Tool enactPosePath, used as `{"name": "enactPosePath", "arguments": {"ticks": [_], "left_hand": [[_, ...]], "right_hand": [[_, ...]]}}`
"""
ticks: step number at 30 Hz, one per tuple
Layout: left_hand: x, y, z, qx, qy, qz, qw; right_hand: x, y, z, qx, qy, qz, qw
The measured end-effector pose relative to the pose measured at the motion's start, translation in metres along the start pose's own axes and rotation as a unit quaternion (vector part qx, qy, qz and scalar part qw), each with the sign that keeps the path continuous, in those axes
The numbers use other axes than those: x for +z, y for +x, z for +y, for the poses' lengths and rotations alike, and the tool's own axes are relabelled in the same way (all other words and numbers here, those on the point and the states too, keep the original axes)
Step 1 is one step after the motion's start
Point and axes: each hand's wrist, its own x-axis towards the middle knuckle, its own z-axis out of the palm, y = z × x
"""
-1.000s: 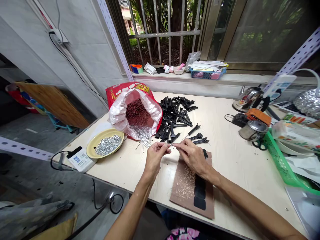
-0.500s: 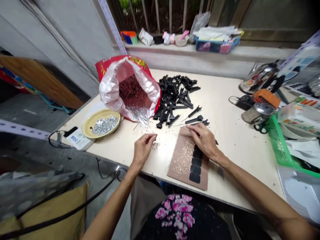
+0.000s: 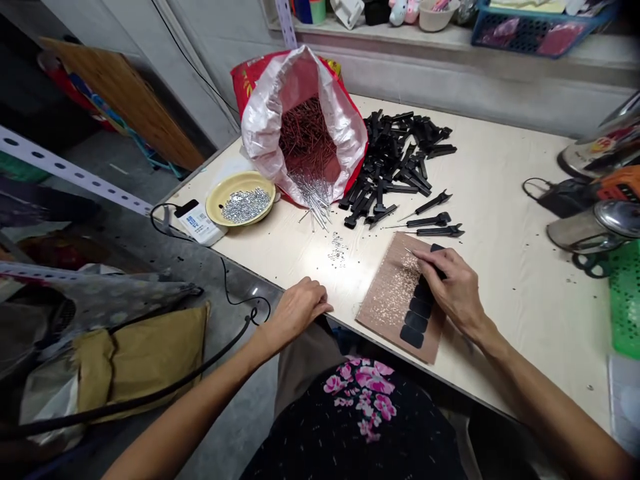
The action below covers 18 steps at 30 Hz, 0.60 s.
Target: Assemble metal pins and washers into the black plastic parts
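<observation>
My right hand [image 3: 454, 288] is closed in a pinch over a brown board [image 3: 371, 308], with a thin pointed metal tip [image 3: 409, 251] poking out from its fingers; the rest of that tool is hidden. Small tan specks [image 3: 395, 288] are scattered over the board beside a column of black rounded squares [image 3: 417, 321]. My left hand [image 3: 300, 308] rests at the table's front edge, fingers curled together, and whatever they may hold is hidden. Tiny shiny metal pieces [image 3: 338, 250] lie loose beyond it. Black plastic pieces with thin metal rods [image 3: 427, 221] lie just past the board.
At the back, a red and white sack [image 3: 263, 127] holds many thin rods beside a heap of black plastic pieces [image 3: 395, 157]. A yellow dish [image 3: 214, 203] of small metal parts stands left. On the right are a metal cup [image 3: 583, 233], scissors [image 3: 593, 265] and a green basket [image 3: 625, 300].
My left hand has drawn back from the loose metal bits to the table edge. My right hand has moved back over the board, its metal tip now above the specks. The camera view has tilted down.
</observation>
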Motion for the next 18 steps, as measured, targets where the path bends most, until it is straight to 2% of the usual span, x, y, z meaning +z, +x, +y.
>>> {"name": "enactPosePath", "arguments": {"ticks": [9,18], "left_hand": [[0.007,0.006,0.008,-0.022,0.119,0.044,0.992],[0.012,0.027,0.000,-0.029,0.153,0.106,0.982]], "right_hand": [[0.004,0.006,-0.026,-0.039,0.014,-0.002,0.999],[0.026,0.003,-0.059,-0.043,0.056,-0.091,0.993]]}}
